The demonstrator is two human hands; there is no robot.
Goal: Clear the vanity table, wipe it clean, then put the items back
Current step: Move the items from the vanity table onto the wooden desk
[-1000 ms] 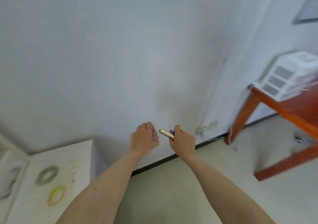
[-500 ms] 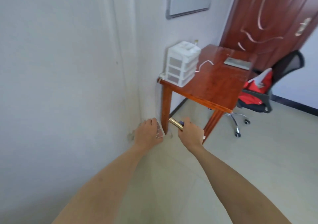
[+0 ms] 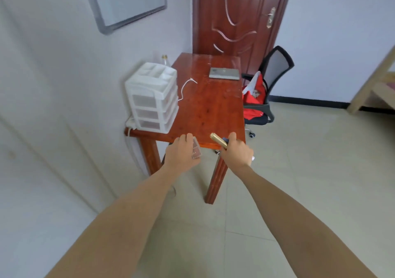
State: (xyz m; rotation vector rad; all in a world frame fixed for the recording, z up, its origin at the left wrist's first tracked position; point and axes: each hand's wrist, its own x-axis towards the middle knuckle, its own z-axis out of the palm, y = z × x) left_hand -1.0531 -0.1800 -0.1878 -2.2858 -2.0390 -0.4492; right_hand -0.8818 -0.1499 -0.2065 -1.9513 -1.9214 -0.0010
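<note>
The red-brown wooden vanity table point(image 3: 205, 108) stands ahead against the left wall. A white plastic drawer organiser point(image 3: 152, 98) sits on its near left corner. A white cable point(image 3: 186, 86) and a grey flat device point(image 3: 224, 73) lie farther back on the top. My left hand point(image 3: 181, 152) grips a small pinkish clear case point(image 3: 196, 151) just before the table's near edge. My right hand point(image 3: 236, 152) holds a gold tube point(image 3: 218, 141) together with a small dark item, also at the near edge.
A black office chair point(image 3: 270, 85) with red cloth on it stands right of the table. A dark wooden door point(image 3: 239, 16) is behind, a whiteboard point(image 3: 126, 2) hangs on the left wall. A pale wooden frame point(image 3: 376, 81) stands at the far right. The floor is pale tile.
The view has swung right from a bare wall to face the table, which now lies just beyond my hands. Both hands keep holding the same items.
</note>
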